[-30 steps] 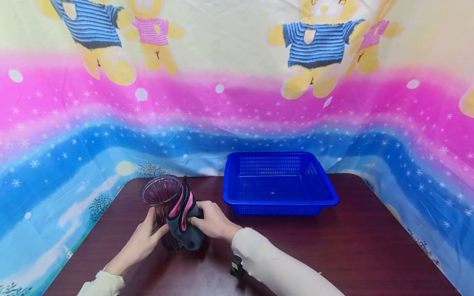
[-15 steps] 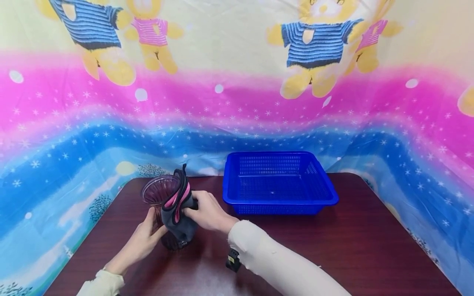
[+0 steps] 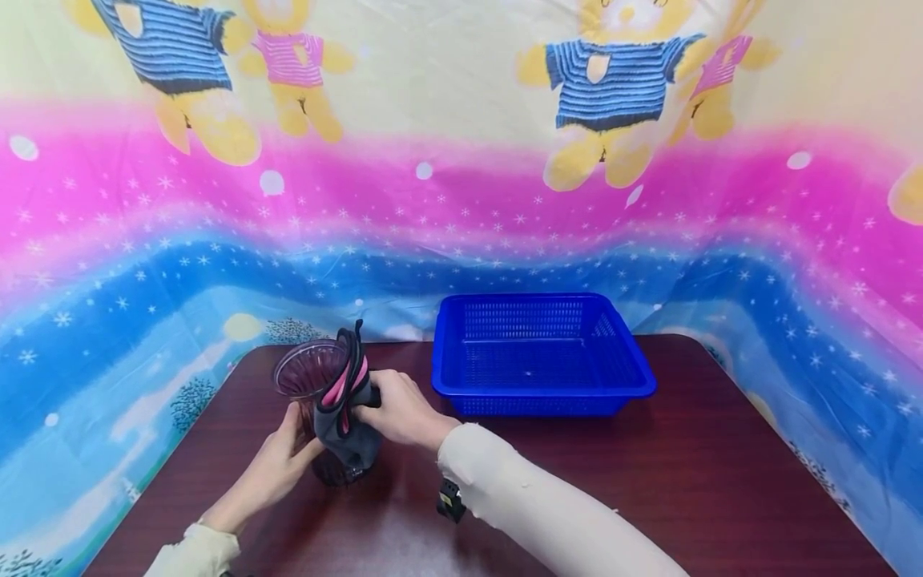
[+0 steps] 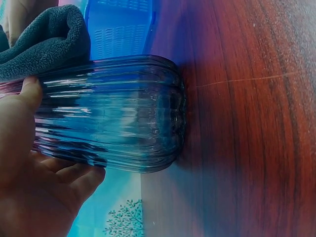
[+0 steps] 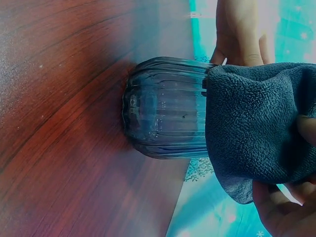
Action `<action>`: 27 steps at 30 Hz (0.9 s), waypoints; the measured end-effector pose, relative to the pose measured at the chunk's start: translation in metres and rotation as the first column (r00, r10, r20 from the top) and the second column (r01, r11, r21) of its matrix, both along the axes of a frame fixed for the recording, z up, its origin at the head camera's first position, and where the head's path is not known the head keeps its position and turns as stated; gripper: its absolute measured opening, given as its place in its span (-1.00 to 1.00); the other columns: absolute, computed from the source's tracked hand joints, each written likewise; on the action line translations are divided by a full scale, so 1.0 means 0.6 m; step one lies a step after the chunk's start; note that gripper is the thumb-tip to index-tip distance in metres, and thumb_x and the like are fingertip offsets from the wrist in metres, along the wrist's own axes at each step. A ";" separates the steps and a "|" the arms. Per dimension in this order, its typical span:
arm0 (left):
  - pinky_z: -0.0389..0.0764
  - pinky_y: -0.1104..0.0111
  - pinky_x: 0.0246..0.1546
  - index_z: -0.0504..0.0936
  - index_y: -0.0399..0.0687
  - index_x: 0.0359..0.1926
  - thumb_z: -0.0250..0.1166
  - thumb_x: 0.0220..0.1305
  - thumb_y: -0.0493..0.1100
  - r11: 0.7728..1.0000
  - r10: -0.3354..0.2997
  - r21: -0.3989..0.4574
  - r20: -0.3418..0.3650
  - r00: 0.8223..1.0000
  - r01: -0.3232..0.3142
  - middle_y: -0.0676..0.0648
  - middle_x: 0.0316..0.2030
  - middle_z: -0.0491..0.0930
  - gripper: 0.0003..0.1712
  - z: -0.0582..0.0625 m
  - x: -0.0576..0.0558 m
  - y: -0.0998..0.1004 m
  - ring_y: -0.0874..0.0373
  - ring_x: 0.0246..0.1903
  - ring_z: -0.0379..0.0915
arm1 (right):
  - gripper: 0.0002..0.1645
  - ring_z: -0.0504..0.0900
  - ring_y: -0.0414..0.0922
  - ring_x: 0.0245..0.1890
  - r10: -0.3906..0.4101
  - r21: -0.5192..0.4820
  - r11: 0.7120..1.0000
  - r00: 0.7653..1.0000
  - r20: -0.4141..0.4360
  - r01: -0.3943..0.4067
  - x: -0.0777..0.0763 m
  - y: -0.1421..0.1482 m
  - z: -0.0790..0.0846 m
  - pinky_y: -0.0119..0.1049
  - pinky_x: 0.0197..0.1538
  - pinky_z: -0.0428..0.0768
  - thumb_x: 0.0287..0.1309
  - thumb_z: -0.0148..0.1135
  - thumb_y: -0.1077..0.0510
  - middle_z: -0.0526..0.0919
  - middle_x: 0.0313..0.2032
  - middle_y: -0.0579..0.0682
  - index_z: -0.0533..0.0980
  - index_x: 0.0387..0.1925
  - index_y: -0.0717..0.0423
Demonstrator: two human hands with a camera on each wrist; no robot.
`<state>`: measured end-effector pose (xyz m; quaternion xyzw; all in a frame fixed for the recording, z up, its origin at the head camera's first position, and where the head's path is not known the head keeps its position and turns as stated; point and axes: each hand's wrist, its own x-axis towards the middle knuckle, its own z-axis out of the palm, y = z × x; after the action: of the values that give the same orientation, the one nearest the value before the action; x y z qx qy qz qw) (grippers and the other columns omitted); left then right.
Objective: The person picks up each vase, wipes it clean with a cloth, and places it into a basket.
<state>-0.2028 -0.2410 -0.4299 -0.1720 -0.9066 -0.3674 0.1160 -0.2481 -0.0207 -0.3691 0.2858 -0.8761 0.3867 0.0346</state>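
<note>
A ribbed, purple-tinted glass vase (image 3: 310, 370) with a flared rim stands upright on the left part of the table. My left hand (image 3: 277, 465) grips its side, thumb on the near face and fingers behind, as the left wrist view shows on the vase (image 4: 118, 113). In my right hand (image 3: 404, 409) is a bunched grey cloth (image 3: 349, 437) with pink inside and black edging. The cloth lies against the vase's right side. Fuzzy grey cloth (image 5: 256, 123) covers the vase's upper part in the right wrist view, with fingers (image 5: 276, 207) of my right hand pinching it.
Back on the table, right of the vase, sits a blue plastic basket (image 3: 544, 405) with perforated walls. The dark red wooden table (image 3: 649, 497) has a printed curtain (image 3: 461, 200) with bears around its far sides. A small black device (image 3: 450, 501) is on my right wrist.
Over the last second my right hand has moved the cloth slightly up and left along the vase. Between half a second ago and now it has barely shifted. My left hand keeps its hold.
</note>
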 end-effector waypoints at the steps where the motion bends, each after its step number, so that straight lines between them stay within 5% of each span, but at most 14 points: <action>1: 0.62 0.00 0.15 0.01 -0.48 0.48 0.21 0.47 -0.19 1.000 0.000 0.005 0.009 1.000 0.000 -0.46 0.25 0.50 -0.19 0.000 0.000 0.000 -0.32 0.24 0.47 | -0.89 0.56 -0.37 -0.41 0.001 0.002 1.000 1.000 -0.002 0.000 0.000 0.000 0.000 -0.54 -0.31 0.52 0.19 0.42 0.12 0.73 -0.41 -0.16 0.67 -0.26 0.02; 18: 0.54 -0.12 0.19 -0.20 -0.61 0.50 0.20 0.48 -0.14 0.998 0.035 -0.054 0.043 0.998 -0.033 -0.57 0.33 0.33 -0.04 -0.002 0.000 -0.001 -0.35 0.27 0.42 | -0.88 0.54 -0.34 -0.42 0.005 0.041 0.999 1.000 0.004 -0.005 -0.002 0.006 -0.031 -0.52 -0.33 0.50 0.19 0.42 0.12 0.71 -0.41 -0.15 0.66 -0.25 0.04; 27: 0.46 -0.12 0.24 -0.16 -0.58 0.50 0.18 0.50 -0.06 0.999 0.033 -0.004 0.091 0.995 -0.032 -0.60 0.42 0.16 -0.05 0.001 -0.003 -0.003 -0.37 0.36 0.29 | -0.87 0.50 -0.34 -0.46 -0.004 0.068 0.998 0.999 0.041 0.002 -0.003 0.009 -0.063 -0.51 -0.37 0.47 0.19 0.42 0.15 0.68 -0.43 -0.16 0.65 -0.23 0.05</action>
<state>-0.2044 -0.2425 -0.4294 -0.1405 -0.9141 -0.3717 0.0803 -0.2502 -0.0151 -0.4071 0.2775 -0.8898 0.3623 0.0075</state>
